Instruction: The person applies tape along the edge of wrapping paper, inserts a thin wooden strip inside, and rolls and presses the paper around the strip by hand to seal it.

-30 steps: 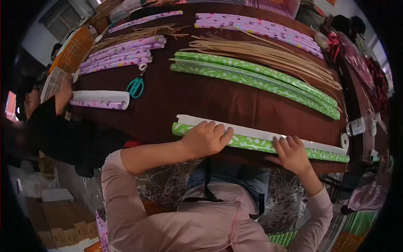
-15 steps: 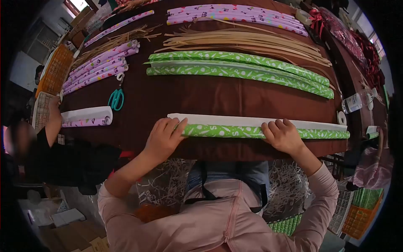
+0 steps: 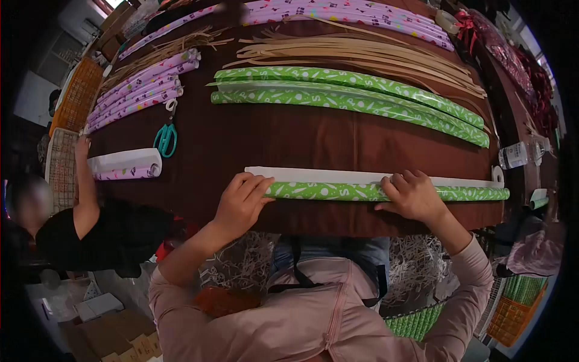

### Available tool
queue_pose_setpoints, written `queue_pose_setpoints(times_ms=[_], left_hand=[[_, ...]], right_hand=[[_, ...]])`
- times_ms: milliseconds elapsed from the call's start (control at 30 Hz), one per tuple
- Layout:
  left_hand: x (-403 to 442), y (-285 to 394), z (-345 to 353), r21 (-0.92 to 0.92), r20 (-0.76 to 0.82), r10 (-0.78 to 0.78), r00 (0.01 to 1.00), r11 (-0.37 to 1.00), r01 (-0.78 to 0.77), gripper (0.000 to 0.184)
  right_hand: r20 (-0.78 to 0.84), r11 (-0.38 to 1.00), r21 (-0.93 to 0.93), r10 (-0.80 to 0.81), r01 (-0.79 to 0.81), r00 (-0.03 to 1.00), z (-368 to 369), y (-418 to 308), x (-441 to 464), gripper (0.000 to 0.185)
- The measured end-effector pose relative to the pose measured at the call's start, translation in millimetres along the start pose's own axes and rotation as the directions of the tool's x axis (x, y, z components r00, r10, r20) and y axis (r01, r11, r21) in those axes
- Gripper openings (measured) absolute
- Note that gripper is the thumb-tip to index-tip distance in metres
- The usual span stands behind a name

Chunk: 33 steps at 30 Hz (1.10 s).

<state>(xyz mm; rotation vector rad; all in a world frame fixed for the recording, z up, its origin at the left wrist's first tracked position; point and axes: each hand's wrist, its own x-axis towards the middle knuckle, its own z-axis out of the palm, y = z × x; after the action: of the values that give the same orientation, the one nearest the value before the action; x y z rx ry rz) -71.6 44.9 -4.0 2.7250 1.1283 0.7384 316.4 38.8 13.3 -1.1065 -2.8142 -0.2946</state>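
Observation:
In front of me, near the table's front edge, lies a long roll of green wrapping paper with a white print. A strip of its white inner side shows unrolled along the far edge. My left hand is closed around its left end, fingers over the top. My right hand grips it right of the middle, with curled fingers on top and the thumb on the near side. Farther back, two more green rolls lie side by side.
Brown paper strips and pink patterned rolls lie at the back. To the left are teal-handled scissors, a partly unrolled pink roll, and a co-worker's arm. A plastic bottle lies at right; shredded paper is below.
My left fingers have closed further over the roll's end, and my right thumb now shows on the near side. The co-worker's arm is more upright. A dark blurred shape has appeared at the back.

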Motion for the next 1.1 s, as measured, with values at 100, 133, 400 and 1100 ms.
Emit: queue_pose_setpoints(times_ms=[100, 133, 400, 1100], left_hand=[[2, 1, -3, 0.012, 0.039, -0.012, 0.999, 1.0, 0.012, 0.044], [2, -1, -4, 0.019, 0.029, 0.001, 1.0, 1.0, -0.002, 0.044], [-10, 4, 4, 0.089, -0.03, -0.006, 1.0, 0.996, 0.009, 0.041], [-18, 12, 10, -0.07, 0.069, -0.35, 0.934, 0.933, 0.354, 0.034]], right_hand=[[0.042, 0.994, -0.111, 0.01, -0.005, 0.999, -31, -8, 11, 0.055], [0.033, 0.997, -0.063, -0.037, 0.039, 0.999, -37, -8, 19, 0.054], [-0.238, 0.872, 0.457, -0.07, 0.175, 0.969, 26, -47, 166, 0.017], [0.067, 0.356, 0.934, -0.113, -0.023, 0.991, 46, -73, 232, 0.013]])
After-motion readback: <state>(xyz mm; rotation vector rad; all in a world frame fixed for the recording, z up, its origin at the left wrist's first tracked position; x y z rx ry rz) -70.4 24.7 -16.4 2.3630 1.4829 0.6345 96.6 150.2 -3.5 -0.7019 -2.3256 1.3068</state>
